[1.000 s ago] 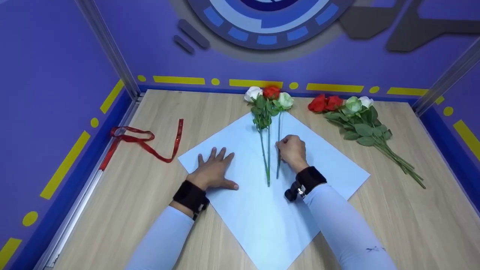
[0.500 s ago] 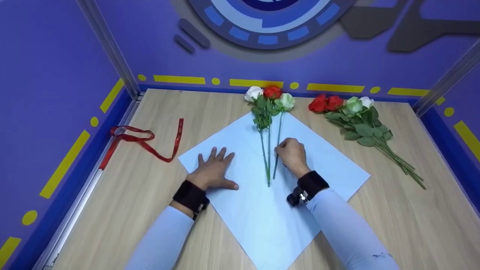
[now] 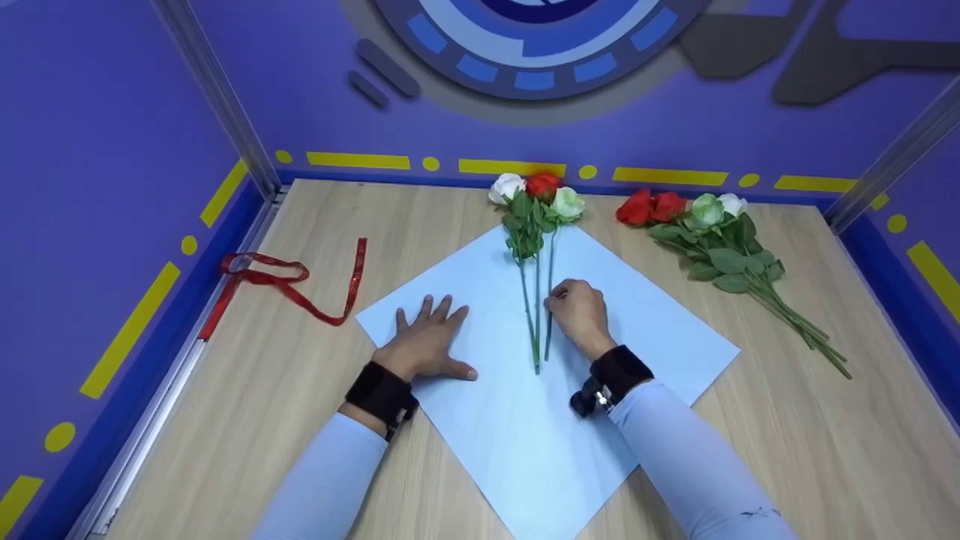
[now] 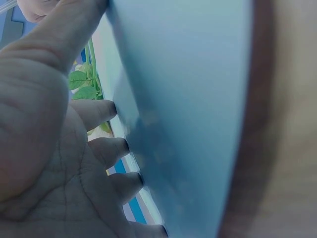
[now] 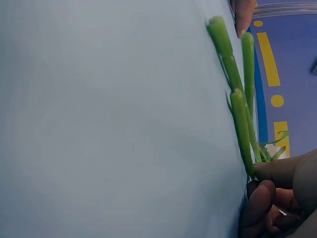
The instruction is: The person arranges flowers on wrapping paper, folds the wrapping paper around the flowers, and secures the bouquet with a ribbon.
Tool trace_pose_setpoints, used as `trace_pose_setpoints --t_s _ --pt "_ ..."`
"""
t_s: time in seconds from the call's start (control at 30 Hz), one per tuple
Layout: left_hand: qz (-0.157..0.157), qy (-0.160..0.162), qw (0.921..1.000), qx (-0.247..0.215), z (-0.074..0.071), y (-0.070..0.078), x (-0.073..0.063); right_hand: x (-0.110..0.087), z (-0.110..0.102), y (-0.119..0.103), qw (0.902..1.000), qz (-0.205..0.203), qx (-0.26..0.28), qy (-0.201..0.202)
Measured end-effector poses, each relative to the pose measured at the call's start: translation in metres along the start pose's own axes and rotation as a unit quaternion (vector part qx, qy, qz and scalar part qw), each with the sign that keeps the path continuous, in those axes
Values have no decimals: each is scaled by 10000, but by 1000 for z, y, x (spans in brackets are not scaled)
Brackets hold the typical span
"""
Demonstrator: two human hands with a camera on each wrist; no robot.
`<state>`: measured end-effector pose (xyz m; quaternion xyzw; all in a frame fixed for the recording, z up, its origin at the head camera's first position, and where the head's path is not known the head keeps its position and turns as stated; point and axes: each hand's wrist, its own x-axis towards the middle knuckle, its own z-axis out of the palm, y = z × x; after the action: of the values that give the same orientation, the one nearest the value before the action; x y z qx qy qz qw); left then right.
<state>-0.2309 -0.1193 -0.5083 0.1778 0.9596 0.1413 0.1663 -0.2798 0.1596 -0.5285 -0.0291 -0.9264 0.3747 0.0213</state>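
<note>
My right hand (image 3: 581,311) pinches the stem of a pale green rose (image 3: 568,203) between thumb and fingers, low over a light blue paper sheet (image 3: 510,442). Just left of it lie a white rose (image 3: 508,187) and a red rose (image 3: 542,185), their stems meeting near the lower ends. In the right wrist view the pinched stem (image 5: 240,124) runs close beside the other two stem ends. With fingers spread, my left hand (image 3: 427,341) rests on the sheet's left corner. Its palm and fingertips on the paper show in the left wrist view.
A bunch of red, green and white roses (image 3: 731,255) lies at the right of the wooden table (image 3: 825,450). On the left, a red ribbon (image 3: 289,281) lies in loose curves. Blue panels (image 3: 450,131) enclose the back and sides.
The right hand has shifted the pale green rose's stem leftward, closer to the other two stems. The left hand has stayed in place.
</note>
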Motion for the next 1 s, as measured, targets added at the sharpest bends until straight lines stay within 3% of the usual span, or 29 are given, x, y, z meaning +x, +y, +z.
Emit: trace_pose_setpoints --t_s 1.0 --pt "-48 26 10000 -49 0 1 0 -3 -4 1 10000 80 35 44"
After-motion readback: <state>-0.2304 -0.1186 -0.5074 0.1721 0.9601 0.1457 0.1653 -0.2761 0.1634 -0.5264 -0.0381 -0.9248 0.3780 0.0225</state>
